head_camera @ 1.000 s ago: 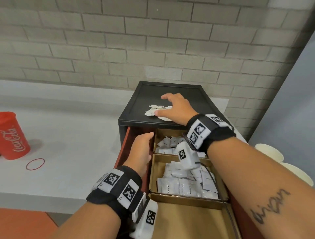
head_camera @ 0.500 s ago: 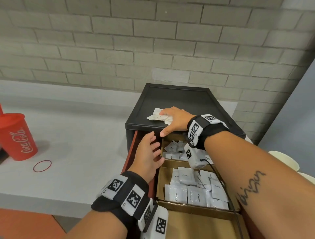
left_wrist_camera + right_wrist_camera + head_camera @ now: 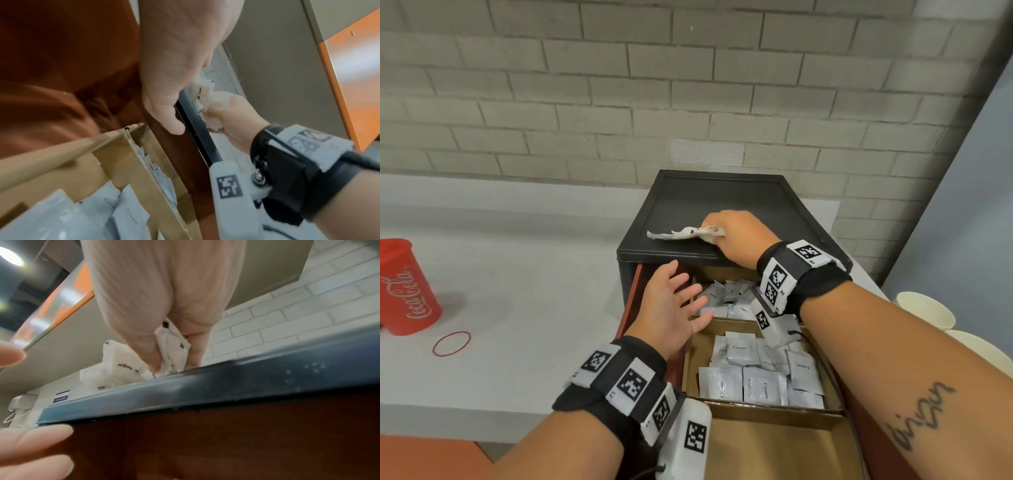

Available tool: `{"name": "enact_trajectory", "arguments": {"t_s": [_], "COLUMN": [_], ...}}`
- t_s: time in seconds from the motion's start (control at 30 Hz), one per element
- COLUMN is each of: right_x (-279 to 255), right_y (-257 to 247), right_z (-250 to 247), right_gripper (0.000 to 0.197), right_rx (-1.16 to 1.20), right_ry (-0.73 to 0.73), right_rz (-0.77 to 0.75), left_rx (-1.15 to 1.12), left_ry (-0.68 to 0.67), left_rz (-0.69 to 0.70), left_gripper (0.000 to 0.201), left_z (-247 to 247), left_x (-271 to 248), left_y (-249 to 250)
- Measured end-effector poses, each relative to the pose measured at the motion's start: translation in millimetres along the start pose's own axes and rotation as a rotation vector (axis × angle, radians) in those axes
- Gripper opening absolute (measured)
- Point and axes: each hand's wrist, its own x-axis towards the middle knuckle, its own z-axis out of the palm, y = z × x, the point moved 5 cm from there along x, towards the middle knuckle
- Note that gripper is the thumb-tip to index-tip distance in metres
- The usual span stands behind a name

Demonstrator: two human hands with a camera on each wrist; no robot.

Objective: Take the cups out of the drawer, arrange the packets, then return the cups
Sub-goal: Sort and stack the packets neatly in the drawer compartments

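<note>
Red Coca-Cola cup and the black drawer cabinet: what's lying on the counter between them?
Only a red rubber band, close to the Coca-Cola cup; toward the cabinet the counter is bare, per the head view.

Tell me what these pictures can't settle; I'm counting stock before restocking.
- Sugar packets on the black cabinet: count unclear, bunched in the right hand's grip.
- Rear compartment's packets: partly behind the left hand and right wrist.
- Paper cups: cut off by head view's right edge.

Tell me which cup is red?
The Coca-Cola cup on the counter at far left is red. The paper cups at the right edge are cream-white.
</note>
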Motion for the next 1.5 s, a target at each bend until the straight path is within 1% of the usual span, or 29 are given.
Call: {"name": "enact_trajectory", "arguments": {"t_s": [0.1, 0.2, 0.3, 0.37, 0.43, 0.5, 0.53, 0.57, 0.6, 0.67, 0.77, 0.8, 0.83, 0.87, 0.93, 0.97, 1.0, 1.07, 1.13, 1.17, 1.23, 1.33, 1.5], "right_x": [-8, -19, -36, -49, -58, -63, -64, -66, -66, -66, -61, -60, -59, -56, -42, -31, -19, 4, 17, 22, 29, 39, 48], "right_y": [12, 18, 6, -12, -33, -50, -55, -59, -59, -56, -51, -51, -50, -49, -37, -27, -16, 5, 21, 27, 29, 19, -4], "right_z": [-10, -21, -30, -29, -12, 13, 25, 34, 41, 43, 35, 29, 20, 8, -14, -18, -17, -4, 13, 20, 30, 38, 40], "right_gripper": [0.021, 0.025, 0.026, 0.025, 0.024, 0.023, 0.028, 0.037, 0.047, 0.062, 0.079, 0.084, 0.084, 0.076, 0.054, 0.051, 0.053, 0.065, 0.079, 0.084, 0.089, 0.091, 0.081], "right_rx": [0.102, 0.193, 0.265, 0.315, 0.289, 0.254, 0.254, 0.248, 0.223, 0.177, 0.213, 0.245, 0.291, 0.349, 0.481, 0.499, 0.480, 0.408, 0.315, 0.271, 0.250, 0.262, 0.167], "right_ry": [0.121, 0.217, 0.283, 0.288, 0.203, 0.064, -0.016, -0.096, -0.158, -0.237, -0.335, -0.347, -0.326, -0.258, -0.052, 0.016, 0.033, -0.036, -0.159, -0.217, -0.300, -0.369, -0.424], "right_rz": [0.080, 0.138, 0.138, 0.092, 0.009, -0.051, -0.067, -0.066, -0.050, 0.001, 0.028, 0.018, 0.015, 0.025, 0.087, 0.128, 0.171, 0.281, 0.396, 0.434, 0.460, 0.404, 0.239], "left_rx": [-0.068, -0.130, -0.180, -0.208, -0.265, -0.347, -0.362, -0.362, -0.353, -0.355, -0.359, -0.368, -0.390, -0.419, -0.465, -0.474, -0.472, -0.463, -0.445, -0.433, -0.421, -0.428, -0.417], "left_ry": [-0.034, -0.063, -0.108, -0.158, -0.269, -0.336, -0.316, -0.281, -0.254, -0.248, -0.245, -0.236, -0.223, -0.210, -0.166, -0.134, -0.101, -0.055, -0.014, 0.007, 0.043, 0.050, 0.048], "left_rz": [-0.007, -0.016, -0.023, -0.038, -0.054, -0.082, -0.083, -0.068, -0.044, -0.019, -0.032, -0.028, -0.016, -0.004, -0.003, -0.013, -0.015, 0.003, 0.019, 0.027, 0.048, 0.065, 0.077], "left_gripper": [0.057, 0.063, 0.072, 0.077, 0.077, 0.076, 0.077, 0.074, 0.067, 0.053, 0.049, 0.046, 0.041, 0.037, 0.035, 0.037, 0.038, 0.037, 0.037, 0.037, 0.037, 0.032, 0.030], "left_z": [2, 3, 8, 13, 18, 21, 20, 18, 18, 19, 16, 15, 14, 14, 12, 11, 10, 7, 3, 1, -2, -5, -9], "left_x": [1, 2, 2, 1, -1, -4, -4, -4, -5, -10, -8, -7, -7, -7, -7, -8, -8, -6, -2, 0, 4, 5, 8], "left_y": [4, 7, 8, 5, 3, 4, 5, 6, 8, 11, 9, 9, 10, 11, 11, 10, 10, 11, 11, 11, 12, 14, 12]}}
